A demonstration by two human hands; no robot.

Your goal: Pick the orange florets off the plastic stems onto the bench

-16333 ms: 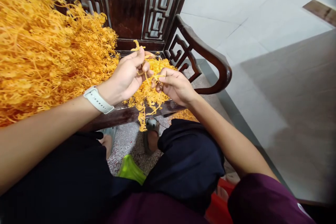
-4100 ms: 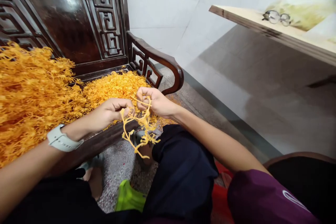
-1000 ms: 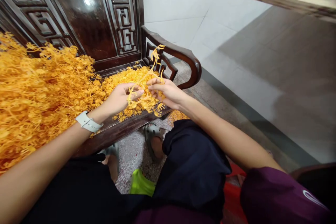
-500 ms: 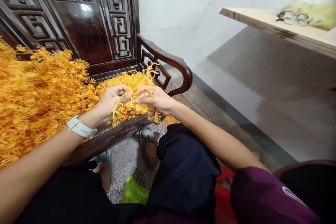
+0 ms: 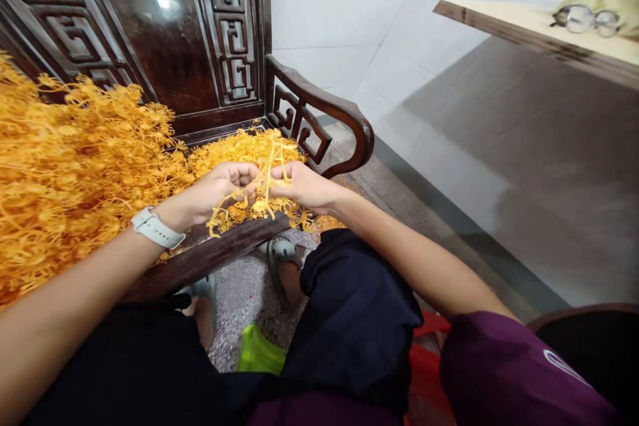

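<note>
Between my two hands is a yellow-orange branched plastic sprig, its thin stems sticking up and hanging down past my fingers. My left hand, with a pale watch strap at its wrist, pinches it from the left. From the right, my right hand grips the same sprig, fingers curled. The fingertips nearly meet and partly hide where each one holds. Beneath them lies a low heap of small orange pieces on the bench seat. A much larger mound of orange sprigs rises to the left.
A dark carved wooden bench has a curved armrest right of my hands. On a wall shelf at upper right lie glasses. Below are a bright green plastic object, a red object and scattered orange bits on the floor.
The sprig has turned in my fingers, its main stem now standing more upright. My hands stay close together over the low heap. The whole view has shifted slightly.
</note>
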